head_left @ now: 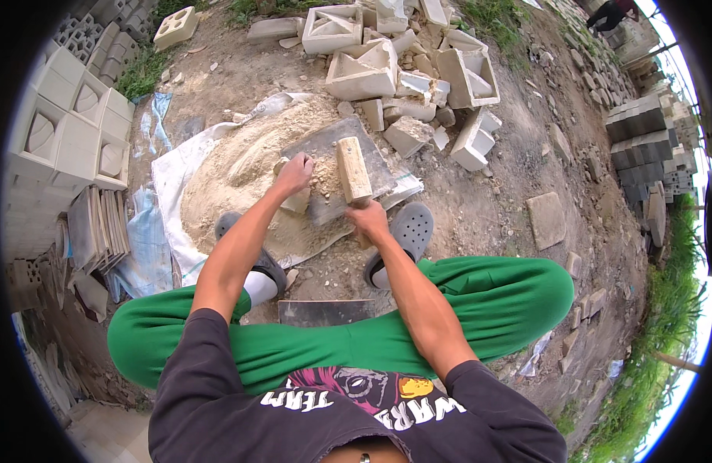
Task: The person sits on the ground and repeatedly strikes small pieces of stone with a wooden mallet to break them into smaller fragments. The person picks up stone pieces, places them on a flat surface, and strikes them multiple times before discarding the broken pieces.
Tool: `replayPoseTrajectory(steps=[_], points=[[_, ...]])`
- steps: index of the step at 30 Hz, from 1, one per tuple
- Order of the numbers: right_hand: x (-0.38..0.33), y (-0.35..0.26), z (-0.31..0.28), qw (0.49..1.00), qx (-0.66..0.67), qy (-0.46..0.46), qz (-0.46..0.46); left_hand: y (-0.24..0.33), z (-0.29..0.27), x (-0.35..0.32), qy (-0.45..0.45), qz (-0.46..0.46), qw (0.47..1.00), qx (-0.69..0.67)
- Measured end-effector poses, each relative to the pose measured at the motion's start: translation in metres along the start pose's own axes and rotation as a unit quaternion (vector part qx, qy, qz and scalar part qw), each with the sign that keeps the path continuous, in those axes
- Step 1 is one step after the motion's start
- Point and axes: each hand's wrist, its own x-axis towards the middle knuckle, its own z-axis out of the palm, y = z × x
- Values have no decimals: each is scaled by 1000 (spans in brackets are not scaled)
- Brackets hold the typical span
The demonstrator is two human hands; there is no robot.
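Observation:
My right hand (367,219) is wrapped round the short handle of a wooden mallet. The mallet's thick, squared head (353,168) is above a dark flat slab (329,211). To the left, the curled fingers of my left hand (296,173) grip a pale piece of broken block (297,201) at the slab's left side; the hand partly covers the piece. Crumbs and small fragments (325,179) lie on the slab between the hands. Beside it, a heap of pale crushed grit (234,174) spreads over a white sack sheet (168,174).
Broken decorative blocks (364,71) are piled beyond the slab. Stacked pale blocks (70,116) and leaning boards (101,228) stand at the left, grey blocks (640,139) at the right. My clogs (411,230) flank the work spot. A dark board (325,312) lies near me. Another person (609,14) is far off.

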Motion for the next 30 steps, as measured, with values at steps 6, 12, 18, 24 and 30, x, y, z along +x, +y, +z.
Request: replayPoseTrajectory(steps=[6,12,18,24,30], points=[[2,2,1,1000,6,-9,12,1,-20,-21,-141,-27,988,-58],[3,6,-2,1000,-3,4,2,30,-15,-70,-418,-11,903,96],[-19,-42,-8,997,-63,5,53,8,11,-81,51,99,982,154],[-24,-63,-4,989,-131,7,-64,9,18,-80,193,114,963,152],[-14,-46,10,965,-253,12,-63,-4,26,-67,172,64,973,142]])
